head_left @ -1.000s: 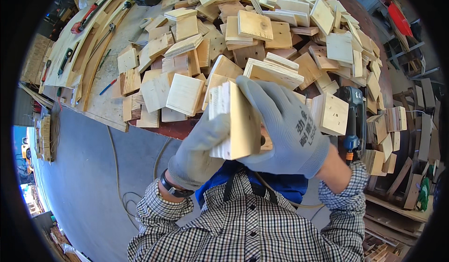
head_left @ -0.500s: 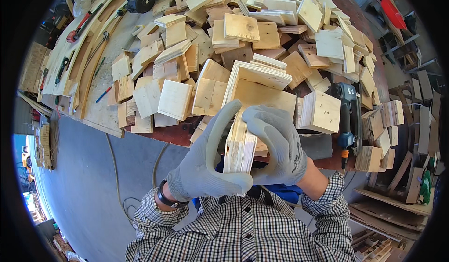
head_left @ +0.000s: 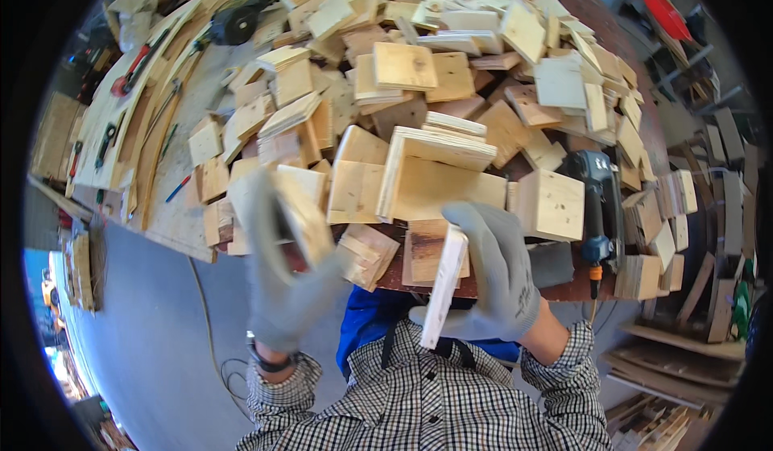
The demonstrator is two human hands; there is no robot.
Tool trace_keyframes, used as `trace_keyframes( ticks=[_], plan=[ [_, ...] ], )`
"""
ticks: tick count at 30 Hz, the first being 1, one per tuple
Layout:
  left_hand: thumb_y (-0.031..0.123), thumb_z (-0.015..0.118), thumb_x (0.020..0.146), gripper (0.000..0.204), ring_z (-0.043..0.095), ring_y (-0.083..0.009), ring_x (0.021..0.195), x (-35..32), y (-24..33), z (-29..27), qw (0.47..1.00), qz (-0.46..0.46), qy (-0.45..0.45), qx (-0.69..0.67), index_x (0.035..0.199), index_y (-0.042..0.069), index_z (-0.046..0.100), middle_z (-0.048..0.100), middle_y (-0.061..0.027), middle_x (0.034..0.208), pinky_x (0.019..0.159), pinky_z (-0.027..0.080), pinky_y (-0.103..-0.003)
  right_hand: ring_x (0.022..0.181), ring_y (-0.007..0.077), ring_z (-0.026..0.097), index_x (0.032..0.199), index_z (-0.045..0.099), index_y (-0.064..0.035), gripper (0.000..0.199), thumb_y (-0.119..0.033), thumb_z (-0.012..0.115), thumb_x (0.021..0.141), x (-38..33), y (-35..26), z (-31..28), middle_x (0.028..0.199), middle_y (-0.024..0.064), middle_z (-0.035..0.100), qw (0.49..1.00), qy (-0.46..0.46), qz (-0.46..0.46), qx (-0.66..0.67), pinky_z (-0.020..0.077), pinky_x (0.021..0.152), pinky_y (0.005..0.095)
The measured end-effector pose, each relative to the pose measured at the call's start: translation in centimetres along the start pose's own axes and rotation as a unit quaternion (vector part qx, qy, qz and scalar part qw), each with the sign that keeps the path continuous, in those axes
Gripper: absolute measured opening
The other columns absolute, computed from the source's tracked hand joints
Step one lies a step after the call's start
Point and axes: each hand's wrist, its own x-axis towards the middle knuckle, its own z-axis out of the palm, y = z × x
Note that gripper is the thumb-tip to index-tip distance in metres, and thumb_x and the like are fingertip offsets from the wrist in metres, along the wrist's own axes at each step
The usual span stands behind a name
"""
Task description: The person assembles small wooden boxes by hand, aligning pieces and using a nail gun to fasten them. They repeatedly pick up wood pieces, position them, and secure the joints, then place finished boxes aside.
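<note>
Head view: L hand point(head_left: 278, 298), blurred, is seemingly gripping a plywood block point(head_left: 307, 219) by table point(head_left: 562, 291) edge; R hand point(head_left: 501, 272) is clamping a pale block point(head_left: 444, 291) edge-up, palm prob. backing its face for steadiness. Blue-black tool point(head_left: 596, 246) is resting at R, apparently w/in reach.

Inside a woodworking shop, plywood blocks point(head_left: 405, 66) lie heaped on a table point(head_left: 605, 32) beyond the gloved left fingers point(head_left: 262, 209) and right fingers point(head_left: 477, 227). A nail gun point(head_left: 597, 247) rests to the right of the right fingers; boards point(head_left: 732, 221) stand farther right, while hand tools point(head_left: 105, 142) and wood strips point(head_left: 139, 173) lie well left of the left fingers.
</note>
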Motion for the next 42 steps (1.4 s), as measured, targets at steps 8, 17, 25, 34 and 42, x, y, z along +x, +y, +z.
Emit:
trace_keyframes(
  ticks=[8, 17, 25, 34, 42],
  plan=[
    [0.041, 0.081, 0.086, 0.095, 0.056, -0.0426, 0.129, 6.9, -10.7, -5.9, 0.851, 0.103, 0.149, 0.492, 0.160, -0.001, 0.039, 0.057, -0.0242, 0.142, 0.110, 0.045, -0.053, 0.128, 0.0426, 0.054, 0.159, 0.029, 0.0072, 0.130, -0.042, 0.101, 0.063, 0.7, 0.5, 1.2, 0.149, 0.0237, 0.050, 0.999, 0.006, 0.046, -0.015, 0.0491, 0.106, 0.0528],
    [0.044, 0.064, 0.103, 0.066, 0.046, -0.0463, 0.143, 7.6, -15.6, -7.1, 0.856, 0.039, 0.140, 0.497, 0.157, 0.010, 0.048, 0.048, -0.0295, 0.155, 0.118, 0.037, -0.056, 0.128, 0.0479, 0.054, 0.159, 0.026, 0.0093, 0.123, -0.038, 0.097, 0.070, 1.2, 0.5, 0.8, 0.149, 0.0269, 0.052, 0.997, -0.020, 0.054, -0.056, 0.0482, 0.106, 0.0573],
    [0.043, 0.068, 0.101, 0.079, 0.037, -0.0473, 0.150, 4.9, -9.6, -5.4, 0.876, 0.165, 0.153, 0.427, 0.159, -0.002, 0.042, 0.039, -0.0301, 0.163, 0.123, 0.029, -0.056, 0.122, 0.0470, 0.055, 0.159, 0.027, 0.0103, 0.124, -0.037, 0.098, 0.068, 3.0, -0.5, 3.0, 0.147, 0.0272, 0.051, 0.998, -0.032, 0.032, -0.035, 0.0495, 0.103, 0.0547],
    [0.041, 0.078, 0.096, 0.085, 0.054, -0.0327, 0.137, -1.8, 0.3, 5.6, 0.899, 0.127, -0.204, -0.368, 0.152, -0.011, 0.043, 0.050, -0.0229, 0.155, 0.111, 0.044, -0.045, 0.128, 0.0431, 0.055, 0.154, 0.041, 0.0073, 0.096, -0.039, 0.079, 0.079, 3.4, -2.0, 4.4, 0.141, 0.0249, 0.054, 0.996, 0.046, 0.006, 0.070, 0.0430, 0.109, 0.0567],
    [0.021, 0.057, 0.109, 0.040, 0.066, -0.0183, 0.095, -7.2, -6.2, 3.4, 1.000, 0.024, 0.017, 0.000, 0.133, -0.010, 0.055, 0.065, -0.0129, 0.109, 0.074, 0.051, -0.032, 0.132, 0.0365, 0.055, 0.152, 0.046, 0.0027, 0.083, -0.036, 0.075, 0.084, 1.0, -1.8, 2.9, 0.144, 0.0218, 0.053, 0.996, 0.085, 0.032, 0.027, 0.0420, 0.113, 0.0535]
  ],
)
